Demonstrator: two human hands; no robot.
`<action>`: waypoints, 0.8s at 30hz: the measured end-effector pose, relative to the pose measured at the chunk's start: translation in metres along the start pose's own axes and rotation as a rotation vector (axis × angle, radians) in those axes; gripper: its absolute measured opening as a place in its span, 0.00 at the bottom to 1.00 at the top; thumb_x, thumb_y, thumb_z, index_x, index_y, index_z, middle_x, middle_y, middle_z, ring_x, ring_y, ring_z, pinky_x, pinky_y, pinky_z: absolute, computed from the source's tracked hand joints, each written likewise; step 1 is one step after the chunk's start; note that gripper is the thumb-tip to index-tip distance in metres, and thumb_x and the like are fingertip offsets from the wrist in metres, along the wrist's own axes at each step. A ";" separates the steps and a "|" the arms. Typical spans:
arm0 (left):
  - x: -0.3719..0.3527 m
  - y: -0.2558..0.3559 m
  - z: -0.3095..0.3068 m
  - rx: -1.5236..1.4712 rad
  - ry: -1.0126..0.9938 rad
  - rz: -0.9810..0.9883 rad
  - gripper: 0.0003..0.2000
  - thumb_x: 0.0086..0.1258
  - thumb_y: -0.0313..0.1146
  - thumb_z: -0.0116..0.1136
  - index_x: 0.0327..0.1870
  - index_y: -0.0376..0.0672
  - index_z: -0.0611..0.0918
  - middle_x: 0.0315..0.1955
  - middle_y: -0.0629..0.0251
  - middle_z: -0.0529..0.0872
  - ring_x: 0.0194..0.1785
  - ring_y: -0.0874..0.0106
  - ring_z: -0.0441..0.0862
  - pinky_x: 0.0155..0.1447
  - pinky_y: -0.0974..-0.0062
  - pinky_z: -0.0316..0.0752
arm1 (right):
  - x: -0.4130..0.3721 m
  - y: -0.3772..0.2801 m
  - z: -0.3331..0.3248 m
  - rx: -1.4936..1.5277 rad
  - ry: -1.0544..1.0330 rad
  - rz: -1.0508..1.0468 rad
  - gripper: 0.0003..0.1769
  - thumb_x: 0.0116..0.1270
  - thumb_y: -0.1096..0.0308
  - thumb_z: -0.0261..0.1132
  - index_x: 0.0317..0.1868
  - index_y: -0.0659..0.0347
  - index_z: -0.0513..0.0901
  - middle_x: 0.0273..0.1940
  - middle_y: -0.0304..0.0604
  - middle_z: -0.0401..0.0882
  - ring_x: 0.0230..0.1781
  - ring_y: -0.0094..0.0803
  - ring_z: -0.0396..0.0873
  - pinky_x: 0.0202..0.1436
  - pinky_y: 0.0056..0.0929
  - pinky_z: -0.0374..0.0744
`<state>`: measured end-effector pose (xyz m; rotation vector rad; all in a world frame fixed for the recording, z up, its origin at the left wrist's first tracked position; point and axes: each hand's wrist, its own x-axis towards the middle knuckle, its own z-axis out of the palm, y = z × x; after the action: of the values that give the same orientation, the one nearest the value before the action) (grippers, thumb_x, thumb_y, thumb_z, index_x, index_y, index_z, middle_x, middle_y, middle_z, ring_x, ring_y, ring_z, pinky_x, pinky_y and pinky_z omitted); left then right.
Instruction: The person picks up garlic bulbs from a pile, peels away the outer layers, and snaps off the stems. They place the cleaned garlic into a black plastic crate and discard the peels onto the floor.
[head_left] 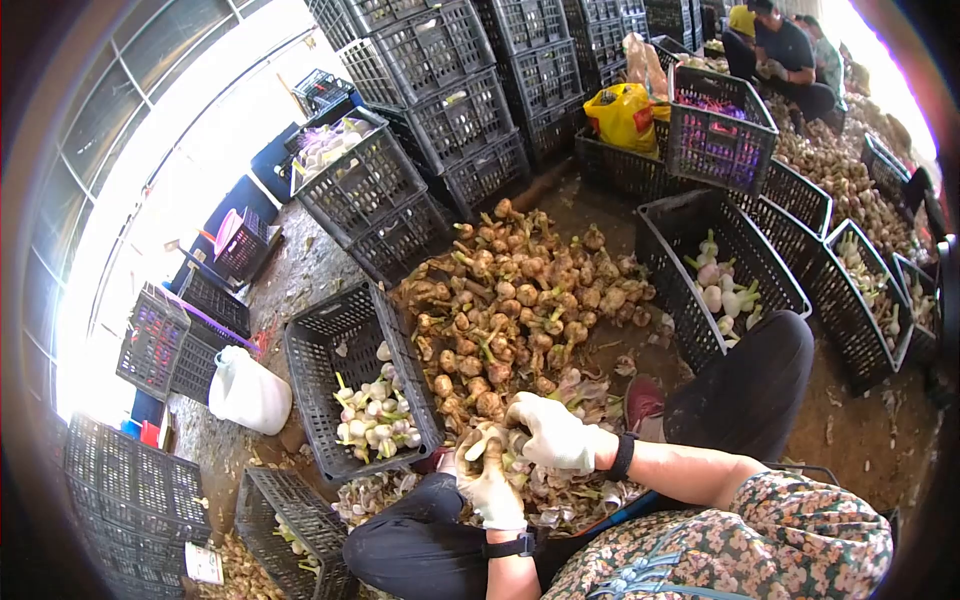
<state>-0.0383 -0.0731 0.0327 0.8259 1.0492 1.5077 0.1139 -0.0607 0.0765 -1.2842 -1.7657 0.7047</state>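
My left hand (487,475), in a pale glove, is raised over my lap, its fingers curled round something mostly hidden. My right hand (550,432), gloved too, is bent close beside it, fingers closed at the same spot. What they hold is too covered to name. Just beyond them a heap of brown, unpeeled garlic bulbs (525,290) spreads on the floor. Loose peelings (570,490) lie under and around the hands. To the left, white garlic bulbs (380,415) fill the near part of a black crate (300,350).
Another black crate (660,270) on the right holds pale bulbs (722,285). Stacked crates (440,90) rise behind the heap. A white jug (250,390) stands left. A yellow bag (622,115) and a co-worker (785,60) are at the back right.
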 end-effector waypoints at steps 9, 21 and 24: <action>0.008 0.002 -0.014 -0.211 -0.075 -0.143 0.17 0.78 0.34 0.54 0.65 0.44 0.76 0.57 0.59 0.83 0.60 0.63 0.79 0.70 0.54 0.71 | -0.001 0.072 0.005 -0.090 0.134 0.303 0.12 0.55 0.71 0.61 0.39 0.69 0.78 0.41 0.61 0.77 0.46 0.60 0.76 0.51 0.46 0.76; 0.069 0.029 -0.029 -0.784 0.153 -0.112 0.24 0.76 0.49 0.56 0.62 0.39 0.74 0.54 0.48 0.83 0.58 0.57 0.83 0.64 0.59 0.82 | 0.016 0.214 0.052 -0.393 -0.255 0.676 0.23 0.63 0.72 0.58 0.60 0.62 0.80 0.62 0.62 0.75 0.62 0.51 0.77 0.64 0.40 0.76; 0.062 -0.007 -0.030 -0.605 0.166 -0.236 0.18 0.78 0.45 0.55 0.59 0.43 0.77 0.45 0.56 0.88 0.49 0.62 0.87 0.54 0.61 0.85 | 0.069 0.228 0.067 -0.522 -0.585 0.638 0.29 0.67 0.74 0.58 0.70 0.56 0.72 0.69 0.59 0.68 0.69 0.49 0.71 0.69 0.41 0.72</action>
<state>-0.0746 -0.0171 0.0131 0.1501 0.7092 1.5811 0.1569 0.0797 -0.1227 -2.2244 -2.0866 1.0977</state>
